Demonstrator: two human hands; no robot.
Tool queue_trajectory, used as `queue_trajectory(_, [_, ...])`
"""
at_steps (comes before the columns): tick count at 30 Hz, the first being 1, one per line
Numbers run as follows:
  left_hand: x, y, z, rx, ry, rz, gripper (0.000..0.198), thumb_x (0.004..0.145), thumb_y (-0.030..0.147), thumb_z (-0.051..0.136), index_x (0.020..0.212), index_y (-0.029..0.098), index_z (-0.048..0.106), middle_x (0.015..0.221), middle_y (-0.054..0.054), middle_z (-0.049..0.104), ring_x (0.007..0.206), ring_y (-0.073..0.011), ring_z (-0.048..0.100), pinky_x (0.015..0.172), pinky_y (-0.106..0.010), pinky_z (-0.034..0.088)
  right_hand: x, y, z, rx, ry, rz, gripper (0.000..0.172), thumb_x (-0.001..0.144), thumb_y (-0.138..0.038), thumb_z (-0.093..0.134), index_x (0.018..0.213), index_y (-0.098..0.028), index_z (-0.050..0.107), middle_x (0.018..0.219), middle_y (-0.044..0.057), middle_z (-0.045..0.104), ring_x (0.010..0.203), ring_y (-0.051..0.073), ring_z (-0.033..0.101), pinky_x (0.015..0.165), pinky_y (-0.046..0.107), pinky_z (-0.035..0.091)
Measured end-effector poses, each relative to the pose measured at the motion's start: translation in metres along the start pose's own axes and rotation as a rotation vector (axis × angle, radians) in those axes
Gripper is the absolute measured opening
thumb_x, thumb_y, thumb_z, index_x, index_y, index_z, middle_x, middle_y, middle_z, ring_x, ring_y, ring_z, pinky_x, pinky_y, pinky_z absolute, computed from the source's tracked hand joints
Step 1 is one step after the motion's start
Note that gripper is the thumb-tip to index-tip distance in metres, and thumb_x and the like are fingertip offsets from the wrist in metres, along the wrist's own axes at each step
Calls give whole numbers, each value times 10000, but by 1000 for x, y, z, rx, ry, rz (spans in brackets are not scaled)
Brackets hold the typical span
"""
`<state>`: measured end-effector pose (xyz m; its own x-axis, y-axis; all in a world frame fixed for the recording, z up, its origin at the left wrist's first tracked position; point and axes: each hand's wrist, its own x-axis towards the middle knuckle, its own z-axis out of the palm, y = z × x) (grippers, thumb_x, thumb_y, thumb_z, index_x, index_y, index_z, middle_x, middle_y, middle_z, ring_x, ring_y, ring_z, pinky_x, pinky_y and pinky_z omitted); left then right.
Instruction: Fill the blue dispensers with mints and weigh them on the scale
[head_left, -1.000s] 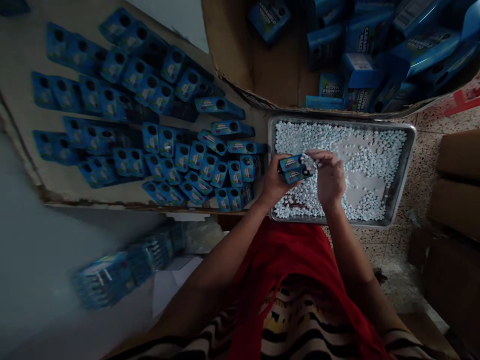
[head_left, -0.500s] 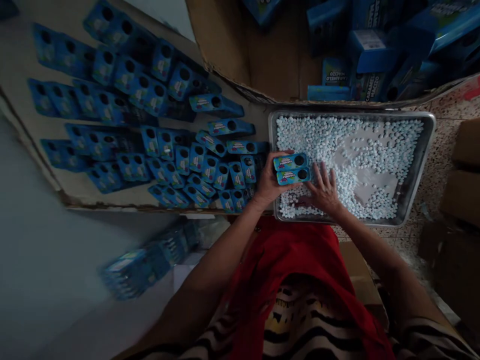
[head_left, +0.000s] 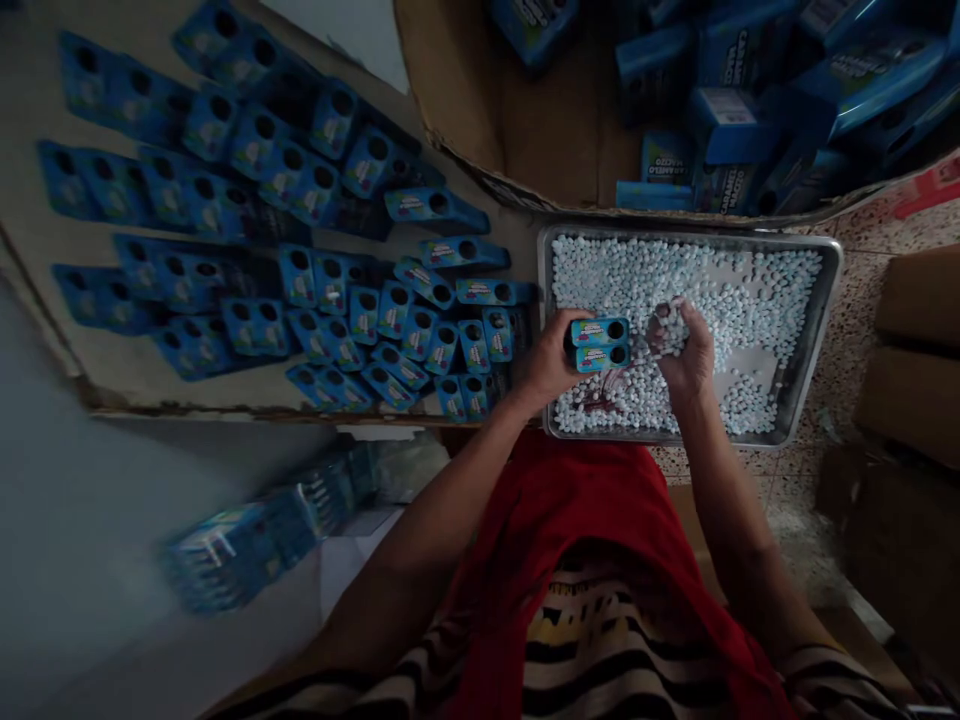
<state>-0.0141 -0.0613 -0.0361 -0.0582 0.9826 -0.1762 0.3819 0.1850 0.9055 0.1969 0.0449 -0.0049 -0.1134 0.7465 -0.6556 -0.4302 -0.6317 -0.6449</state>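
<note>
Two small blue candy boxes (head_left: 598,345), side by side with a dark round hole in each top, are gripped in my left hand (head_left: 555,358) over the left part of a metal tray (head_left: 819,345). Small white and pale blue candies (head_left: 622,270) cover much of the tray's bottom. My right hand (head_left: 690,355) is turned up with its fingers curled round a heap of these candies, just right of the boxes and apart from them. A dark reddish thing (head_left: 600,404) lies among the candies below the boxes; I cannot make out what it is.
Many blue boxes (head_left: 420,333) stand in rows on the table (head_left: 247,395) to the left. Behind the tray, a large cardboard carton (head_left: 465,110) holds more blue boxes (head_left: 667,165). Brown cartons (head_left: 911,400) stand at the right. Wrapped blue packs (head_left: 240,550) sit lower left.
My right hand was spread flat on the candies; it has turned up and now holds a handful. My left hand has shifted slightly right with the two boxes.
</note>
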Motion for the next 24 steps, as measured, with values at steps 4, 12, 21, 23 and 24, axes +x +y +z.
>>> queue_trajectory(4, [5,14,-1,6,2,-42,712,716,177,891,1354,313,607,1298,-54,731,1158,-321,758,992,-475,633,-24,-3,39,69,-160,-227,415,921,-659,700,792,-275,607,871,16,626,837,193,640,845,375,567])
queue_trajectory(12, [14,20,1,13,12,13,688,687,197,945,1294,265,628,1259,-55,734,1165,-297,719,1022,-429,595,-20,6,55,-241,-165,-493,457,992,-671,499,733,-295,497,776,51,508,820,271,609,907,507,585])
queue_trajectory(21, [14,8,8,-115,108,-12,731,729,314,989,1326,253,573,1278,-59,726,1140,-279,732,977,-415,606,-37,18,9,-768,-280,-731,584,1133,-527,182,1129,-272,707,1474,126,676,1469,343,615,1221,674,491])
queue_trajectory(23, [15,5,10,-121,176,-28,764,733,337,1012,1337,261,549,1288,-58,724,1149,-268,738,993,-414,617,-44,31,-27,-1061,-114,-796,567,1147,-514,198,1389,-272,651,1633,149,569,1568,351,535,1228,692,482])
queue_trajectory(24, [16,4,11,-126,187,-26,769,742,343,1014,1342,266,540,1307,-63,722,1172,-267,740,1014,-420,620,-46,37,-44,-1211,-46,-801,530,1142,-539,295,1463,-273,622,1668,166,530,1597,366,499,1242,700,468])
